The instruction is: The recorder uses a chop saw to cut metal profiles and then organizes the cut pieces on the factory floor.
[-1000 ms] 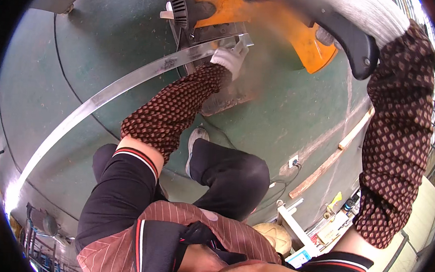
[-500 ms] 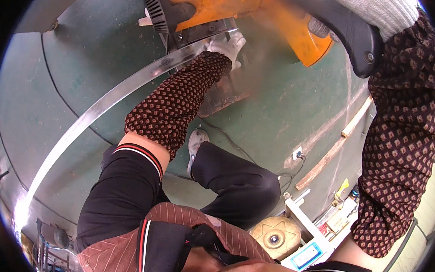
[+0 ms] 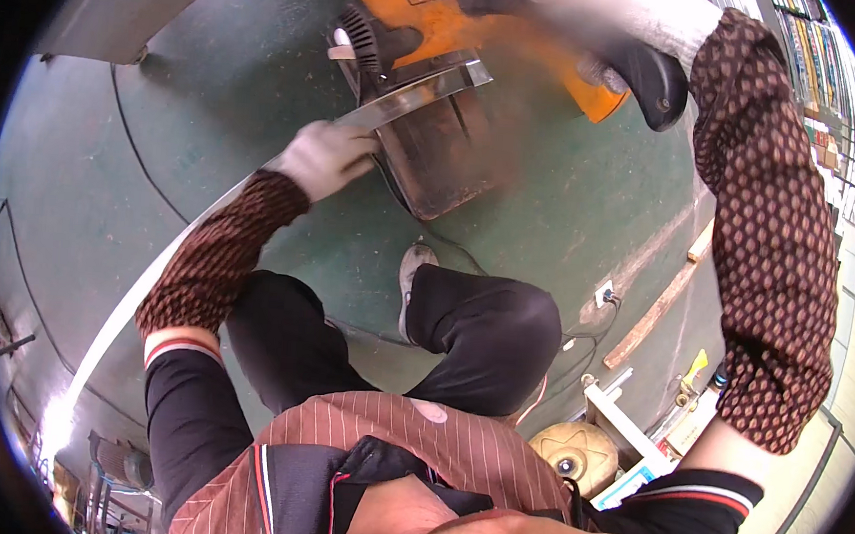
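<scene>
My left hand, in a white glove, is closed around a long, shiny metal strip; its fingers are slightly blurred. From there the strip runs down and left past my forearm. Its far end lies across the base of an orange cut-off saw. In a pale glove, my right hand grips the saw's black handle at the upper right, with grey fingertips showing below it. A smear on the picture blurs the saw's middle and hides the blade.
A dark metal tray sticks out from the saw base over the green floor. Cables and a power socket lie at right, near wooden strips. A gold round object and a cluttered white stand are beside my knee.
My left hand has moved back from the saw, down and left along the strip. The strip's end now shows on the saw base. My right hand stays on the handle; the view has shifted slightly.
</scene>
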A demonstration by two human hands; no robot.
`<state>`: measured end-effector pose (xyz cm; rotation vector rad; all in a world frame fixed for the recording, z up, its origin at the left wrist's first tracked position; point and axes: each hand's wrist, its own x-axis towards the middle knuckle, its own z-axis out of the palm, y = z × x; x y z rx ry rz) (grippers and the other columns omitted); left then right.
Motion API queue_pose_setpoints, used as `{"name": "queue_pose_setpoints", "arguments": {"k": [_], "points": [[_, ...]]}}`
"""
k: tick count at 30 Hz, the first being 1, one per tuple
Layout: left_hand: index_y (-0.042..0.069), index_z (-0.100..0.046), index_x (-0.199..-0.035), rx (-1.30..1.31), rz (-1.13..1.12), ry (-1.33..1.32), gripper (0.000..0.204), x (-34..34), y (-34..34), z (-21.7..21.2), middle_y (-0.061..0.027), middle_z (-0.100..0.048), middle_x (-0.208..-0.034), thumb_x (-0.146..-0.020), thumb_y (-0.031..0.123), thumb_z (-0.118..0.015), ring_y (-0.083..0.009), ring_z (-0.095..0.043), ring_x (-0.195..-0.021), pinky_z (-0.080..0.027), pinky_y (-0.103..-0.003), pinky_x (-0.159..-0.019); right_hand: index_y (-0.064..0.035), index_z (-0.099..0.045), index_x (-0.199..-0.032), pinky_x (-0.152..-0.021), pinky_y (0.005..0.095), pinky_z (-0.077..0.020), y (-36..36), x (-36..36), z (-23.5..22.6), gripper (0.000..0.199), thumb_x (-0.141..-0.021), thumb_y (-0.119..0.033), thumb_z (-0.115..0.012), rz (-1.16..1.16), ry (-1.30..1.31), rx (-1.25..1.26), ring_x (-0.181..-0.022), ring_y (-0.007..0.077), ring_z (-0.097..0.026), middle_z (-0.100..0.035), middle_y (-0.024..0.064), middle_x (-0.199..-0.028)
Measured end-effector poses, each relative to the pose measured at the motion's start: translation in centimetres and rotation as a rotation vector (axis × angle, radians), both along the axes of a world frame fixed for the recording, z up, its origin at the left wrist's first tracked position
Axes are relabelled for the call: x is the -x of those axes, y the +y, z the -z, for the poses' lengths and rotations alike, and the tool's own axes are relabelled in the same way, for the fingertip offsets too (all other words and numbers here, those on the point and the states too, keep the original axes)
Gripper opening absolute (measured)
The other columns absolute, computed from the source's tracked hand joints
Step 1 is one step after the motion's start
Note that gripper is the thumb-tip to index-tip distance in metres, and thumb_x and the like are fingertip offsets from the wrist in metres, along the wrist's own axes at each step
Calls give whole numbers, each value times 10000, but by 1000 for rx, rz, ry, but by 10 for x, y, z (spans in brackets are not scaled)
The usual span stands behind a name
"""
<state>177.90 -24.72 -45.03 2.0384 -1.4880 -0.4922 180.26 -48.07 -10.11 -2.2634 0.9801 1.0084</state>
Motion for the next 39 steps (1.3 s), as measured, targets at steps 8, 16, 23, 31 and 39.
{"name": "queue_pose_setpoints", "arguments": {"k": [8,16,23,31,39], "points": [[129,-460,-1385,-501,-740,-269,823,40,204,40,-98,-642,-1122,-701,337,-867,-301,-631,-1070,-447,-471,-937,-18,-552,-1268,-430,199,-500,-33,13,41,548,-999,-495,-577,78,-51,-477,-469,56,-543,-667,63,-860],[190,-445,-1433,-651,-763,-115,758,42,225,67,-85,-662,-1109,-789,337,-815,-291,-643,-1044,-460,-461,-916,-104,-570,-1043,-434,254,-471,-24,11,36,388,-990,-486,-601,82,11,-320,-489,91,-536,-600,20,-750],[212,-442,-1435,-636,-762,-123,748,44,223,71,-84,-669,-1113,-797,344,-812,-292,-648,-1052,-466,-458,-914,-90,-589,-1014,-420,253,-467,-14,9,31,396,-978,-483,-625,98,-23,-214,-484,94,-550,-607,13,-717],[212,-437,-1445,-691,-737,-93,746,35,221,57,-102,-668,-1104,-813,363,-802,-302,-657,-1030,-473,-456,-896,-88,-593,-1057,-420,255,-472,-19,17,33,392,-968,-467,-644,110,-49,-274,-475,100,-553,-620,18,-737],[199,-427,-1467,-706,-724,-95,773,31,225,50,-110,-667,-1097,-813,374,-799,-304,-658,-1022,-479,-451,-886,-95,-588,-1144,-406,260,-469,-17,30,40,365,-970,-408,-659,192,-96,-284,-466,111,-565,-636,45,-767]]}}
